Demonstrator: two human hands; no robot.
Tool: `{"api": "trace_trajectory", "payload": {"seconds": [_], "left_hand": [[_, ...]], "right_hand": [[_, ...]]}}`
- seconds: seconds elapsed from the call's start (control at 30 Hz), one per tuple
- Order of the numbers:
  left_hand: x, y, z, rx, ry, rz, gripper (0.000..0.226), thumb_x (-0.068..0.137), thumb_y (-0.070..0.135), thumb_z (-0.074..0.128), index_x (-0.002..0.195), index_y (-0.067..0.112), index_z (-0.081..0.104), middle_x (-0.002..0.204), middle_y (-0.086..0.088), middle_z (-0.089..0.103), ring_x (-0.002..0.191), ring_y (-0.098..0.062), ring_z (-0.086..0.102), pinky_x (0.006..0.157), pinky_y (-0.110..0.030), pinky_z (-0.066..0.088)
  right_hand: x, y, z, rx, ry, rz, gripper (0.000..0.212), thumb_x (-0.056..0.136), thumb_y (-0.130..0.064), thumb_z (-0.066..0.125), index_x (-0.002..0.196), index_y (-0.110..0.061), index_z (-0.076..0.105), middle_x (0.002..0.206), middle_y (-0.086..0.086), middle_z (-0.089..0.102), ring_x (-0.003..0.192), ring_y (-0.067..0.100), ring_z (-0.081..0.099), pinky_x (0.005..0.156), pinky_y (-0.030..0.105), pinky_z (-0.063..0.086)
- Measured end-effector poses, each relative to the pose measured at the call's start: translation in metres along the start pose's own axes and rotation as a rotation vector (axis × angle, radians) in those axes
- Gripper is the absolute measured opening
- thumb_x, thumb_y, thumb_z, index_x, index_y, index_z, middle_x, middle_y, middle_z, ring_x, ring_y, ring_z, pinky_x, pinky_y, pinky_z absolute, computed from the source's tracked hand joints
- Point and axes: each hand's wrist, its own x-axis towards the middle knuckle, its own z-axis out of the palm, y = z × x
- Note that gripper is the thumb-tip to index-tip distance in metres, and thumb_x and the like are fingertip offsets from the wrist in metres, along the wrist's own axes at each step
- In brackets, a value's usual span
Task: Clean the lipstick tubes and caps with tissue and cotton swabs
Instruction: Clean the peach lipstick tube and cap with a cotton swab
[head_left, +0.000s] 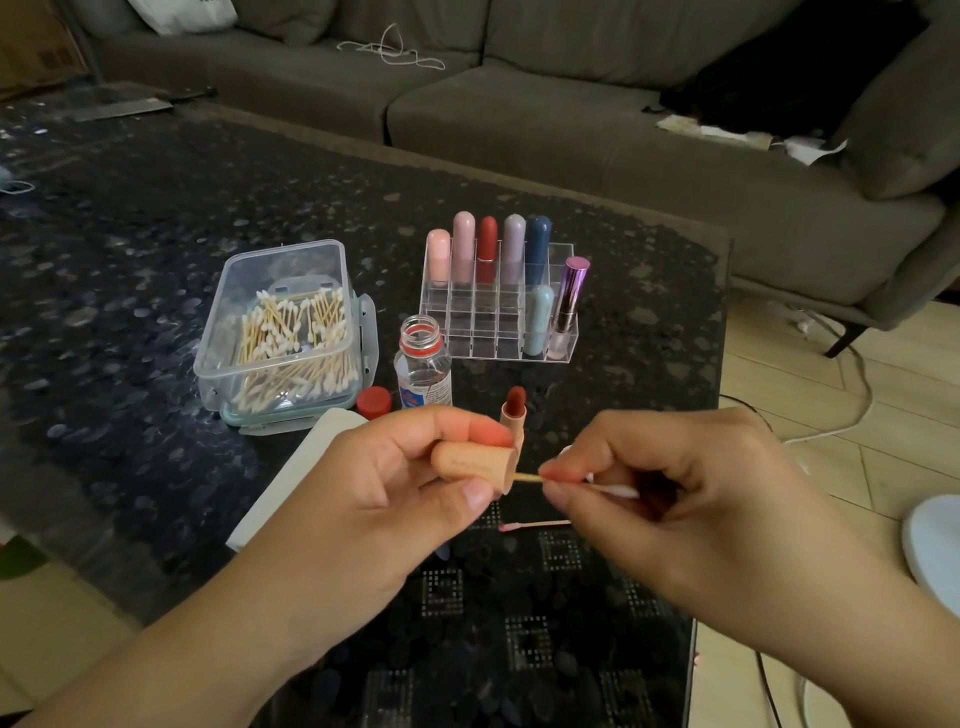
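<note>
My left hand (395, 483) grips a peach lipstick cap (470, 461) on its side, open end to the right. My right hand (670, 493) pinches a cotton swab (613, 489), whose wooden stick reaches into the cap's mouth. Behind the cap an uncapped peach lipstick tube (514, 410) with a dark red bullet stands upright on the table. A used, pink-tipped swab (535, 526) lies on the table below my hands. White tissue (291, 483) lies partly under my left hand.
A clear box of cotton swabs (280, 338) sits at the left. An open small bottle (423, 371) and its red cap (374, 401) stand beside it. A clear organiser (498, 312) holds several capped lipsticks. A grey sofa (571, 130) lies beyond the dark table (130, 234).
</note>
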Motion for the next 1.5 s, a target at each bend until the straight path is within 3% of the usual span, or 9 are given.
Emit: {"api": "trace_trajectory", "payload": {"seconds": [0.37,0.53,0.7,0.83,1.0,1.13,1.27,1.4,1.5], "left_hand": [[-0.0010,0.0035,0.0005,-0.031,0.023,-0.032,0.033,0.064,0.030,0.067,0.096,0.029,0.073,0.092,-0.001,0.073,0.093,-0.015,0.069,0.081,-0.016,0.050],[-0.0008,0.0061,0.0029,-0.054,0.050,-0.056,0.029,0.071,0.012,0.062,0.093,0.027,0.073,0.094,-0.002,0.073,0.095,-0.016,0.069,0.081,-0.017,0.051],[-0.0010,0.0083,0.0014,-0.081,0.053,-0.033,0.028,0.070,0.010,0.065,0.092,0.025,0.074,0.094,-0.003,0.073,0.091,-0.016,0.069,0.082,-0.019,0.052],[-0.0006,0.0060,0.0009,-0.147,0.043,-0.037,0.029,0.065,0.014,0.070,0.092,0.023,0.074,0.094,-0.006,0.073,0.093,-0.018,0.068,0.085,-0.021,0.052],[0.0001,0.0066,0.0009,-0.189,0.043,-0.020,0.029,0.064,0.010,0.069,0.091,0.019,0.075,0.093,-0.006,0.073,0.088,-0.018,0.069,0.081,-0.020,0.052],[-0.0001,0.0063,0.0022,-0.145,0.058,-0.040,0.028,0.069,0.007,0.063,0.090,0.021,0.074,0.093,-0.006,0.073,0.091,-0.018,0.069,0.086,-0.022,0.052],[-0.0006,0.0065,-0.0004,-0.106,0.046,-0.015,0.031,0.064,0.019,0.069,0.094,0.023,0.073,0.095,-0.005,0.073,0.092,-0.018,0.069,0.085,-0.020,0.051],[-0.0004,0.0046,0.0000,-0.054,0.073,-0.042,0.028,0.071,0.010,0.061,0.093,0.023,0.073,0.091,-0.004,0.073,0.092,-0.016,0.069,0.087,-0.020,0.051],[-0.0002,0.0052,0.0004,-0.035,0.047,-0.051,0.027,0.072,0.011,0.060,0.093,0.023,0.072,0.092,0.000,0.073,0.091,-0.013,0.069,0.079,-0.015,0.051]], "right_hand": [[0.0007,0.0006,-0.0040,0.030,0.037,0.043,0.008,0.077,-0.020,0.070,0.070,-0.020,0.068,0.054,-0.005,0.051,0.044,0.001,0.042,0.050,0.000,0.028],[-0.0001,-0.0003,-0.0032,0.080,-0.073,0.017,0.008,0.079,-0.020,0.070,0.071,-0.020,0.067,0.052,-0.010,0.044,0.045,0.000,0.040,0.050,0.004,0.032],[0.0005,0.0020,-0.0063,0.060,0.035,0.073,0.009,0.077,-0.022,0.069,0.069,-0.022,0.067,0.052,-0.008,0.048,0.044,-0.001,0.040,0.048,0.002,0.030],[-0.0008,-0.0018,-0.0053,0.117,-0.049,0.040,0.010,0.079,-0.028,0.068,0.071,-0.023,0.066,0.051,-0.012,0.045,0.045,0.003,0.045,0.048,0.013,0.041],[0.0016,-0.0009,-0.0065,0.045,0.035,0.063,0.009,0.076,-0.021,0.070,0.068,-0.021,0.066,0.051,-0.010,0.045,0.043,-0.001,0.039,0.049,0.002,0.029],[-0.0013,-0.0029,-0.0059,0.107,-0.045,0.050,0.010,0.078,-0.021,0.070,0.069,-0.024,0.066,0.050,-0.013,0.045,0.044,0.002,0.041,0.047,0.016,0.041],[0.0006,0.0006,-0.0072,0.082,0.020,0.113,0.009,0.077,-0.024,0.069,0.069,-0.022,0.067,0.050,-0.011,0.048,0.042,0.000,0.041,0.047,0.003,0.030],[-0.0007,-0.0014,-0.0044,0.137,-0.064,0.117,0.008,0.077,-0.024,0.069,0.069,-0.024,0.066,0.049,-0.012,0.046,0.043,0.001,0.041,0.046,0.014,0.039],[0.0004,0.0008,-0.0052,0.117,0.021,0.158,0.011,0.077,-0.025,0.071,0.067,-0.023,0.066,0.050,-0.007,0.051,0.043,0.004,0.043,0.046,0.003,0.031]]}}
